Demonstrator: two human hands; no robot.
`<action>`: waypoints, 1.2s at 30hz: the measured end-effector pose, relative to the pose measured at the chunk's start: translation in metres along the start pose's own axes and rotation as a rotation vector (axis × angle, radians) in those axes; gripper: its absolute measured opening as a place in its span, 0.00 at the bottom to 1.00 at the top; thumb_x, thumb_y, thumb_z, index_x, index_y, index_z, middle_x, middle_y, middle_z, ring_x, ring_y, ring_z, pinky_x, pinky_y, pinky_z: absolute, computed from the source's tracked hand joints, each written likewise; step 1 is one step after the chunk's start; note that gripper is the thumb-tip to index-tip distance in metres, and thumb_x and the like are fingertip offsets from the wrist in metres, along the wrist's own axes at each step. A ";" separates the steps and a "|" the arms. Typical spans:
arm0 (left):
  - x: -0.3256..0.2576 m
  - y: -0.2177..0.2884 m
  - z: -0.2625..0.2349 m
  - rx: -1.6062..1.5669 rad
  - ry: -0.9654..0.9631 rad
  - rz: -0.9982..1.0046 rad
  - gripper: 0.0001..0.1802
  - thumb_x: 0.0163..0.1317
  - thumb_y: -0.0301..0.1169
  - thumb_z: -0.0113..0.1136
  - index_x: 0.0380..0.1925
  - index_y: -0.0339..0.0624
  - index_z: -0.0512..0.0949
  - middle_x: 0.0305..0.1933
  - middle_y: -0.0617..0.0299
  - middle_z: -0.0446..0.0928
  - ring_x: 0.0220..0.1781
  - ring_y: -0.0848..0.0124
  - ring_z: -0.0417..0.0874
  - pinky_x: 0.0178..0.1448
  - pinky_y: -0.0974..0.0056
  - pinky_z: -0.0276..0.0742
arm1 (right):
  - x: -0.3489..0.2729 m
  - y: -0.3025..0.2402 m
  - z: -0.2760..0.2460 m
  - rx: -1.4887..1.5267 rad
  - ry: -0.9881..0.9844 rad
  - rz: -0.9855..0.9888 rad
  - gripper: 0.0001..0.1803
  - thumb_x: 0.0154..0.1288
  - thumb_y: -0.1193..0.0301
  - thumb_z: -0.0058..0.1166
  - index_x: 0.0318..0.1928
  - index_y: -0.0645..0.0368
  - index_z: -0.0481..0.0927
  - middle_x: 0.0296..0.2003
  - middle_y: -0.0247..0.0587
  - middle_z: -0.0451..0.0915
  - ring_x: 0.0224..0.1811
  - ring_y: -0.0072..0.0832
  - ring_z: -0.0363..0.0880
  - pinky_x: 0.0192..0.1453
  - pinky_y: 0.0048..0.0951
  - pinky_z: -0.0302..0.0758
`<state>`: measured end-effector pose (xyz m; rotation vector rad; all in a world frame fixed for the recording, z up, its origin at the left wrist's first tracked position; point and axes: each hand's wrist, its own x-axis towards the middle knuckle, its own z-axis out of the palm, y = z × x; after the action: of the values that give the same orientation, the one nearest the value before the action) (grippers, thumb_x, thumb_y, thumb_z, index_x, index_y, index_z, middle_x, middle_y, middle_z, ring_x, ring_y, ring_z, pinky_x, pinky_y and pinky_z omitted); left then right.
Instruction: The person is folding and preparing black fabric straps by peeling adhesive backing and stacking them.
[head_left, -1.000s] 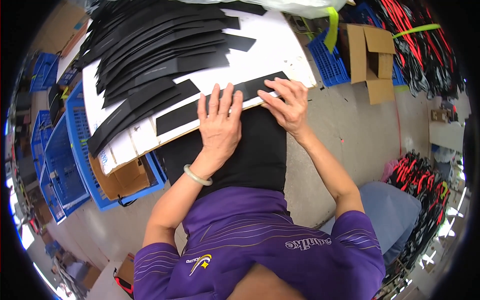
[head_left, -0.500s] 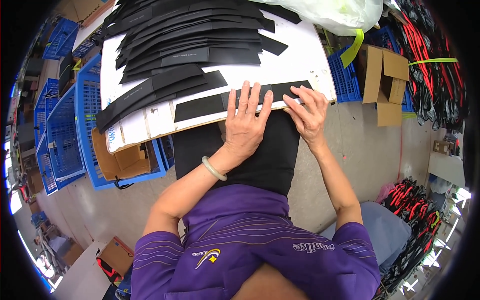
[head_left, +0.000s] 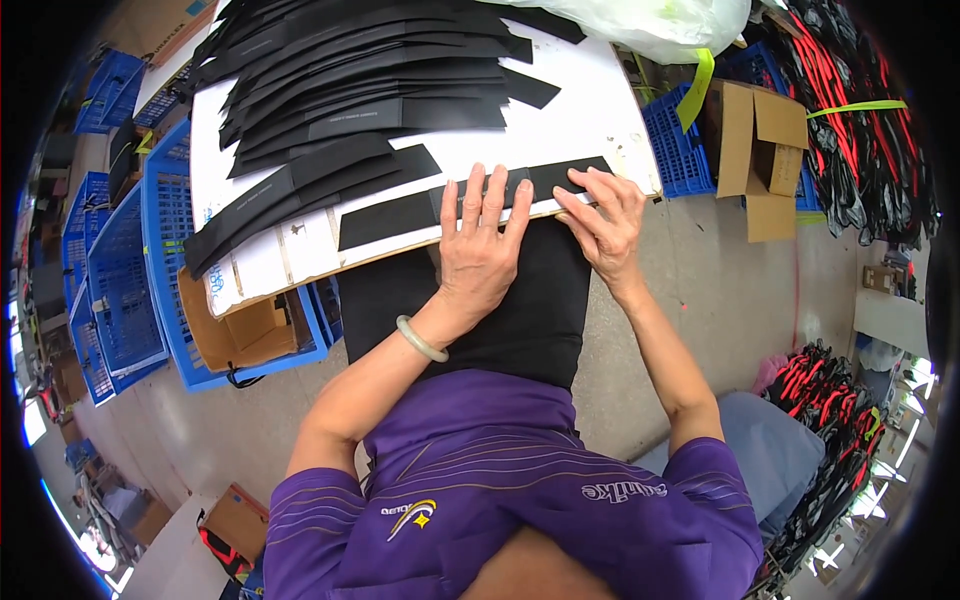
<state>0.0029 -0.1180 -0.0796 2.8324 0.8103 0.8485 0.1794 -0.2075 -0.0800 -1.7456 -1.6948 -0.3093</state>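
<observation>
Fingers [head_left: 493, 196] of the left hand [head_left: 480, 262] spread over a black strip [head_left: 546, 181]; right hand [head_left: 611, 235] bent, grip unclear.

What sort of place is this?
Probably a workshop or small factory: piled black strips on a white board, blue plastic crates and bundled black-and-red goods suggest it.
</observation>
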 end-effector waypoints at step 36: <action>0.001 0.003 -0.004 0.066 -0.105 0.051 0.33 0.53 0.24 0.59 0.63 0.47 0.70 0.68 0.48 0.63 0.72 0.51 0.61 0.72 0.43 0.52 | 0.093 0.059 -0.035 0.251 -0.691 0.312 0.17 0.43 0.67 0.69 0.31 0.63 0.77 0.30 0.43 0.77 0.33 0.37 0.76 0.38 0.38 0.71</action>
<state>0.0028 -0.1200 -0.0756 2.9382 0.7702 0.6836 0.2570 -0.1509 -0.0155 -2.0060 -1.7564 0.6932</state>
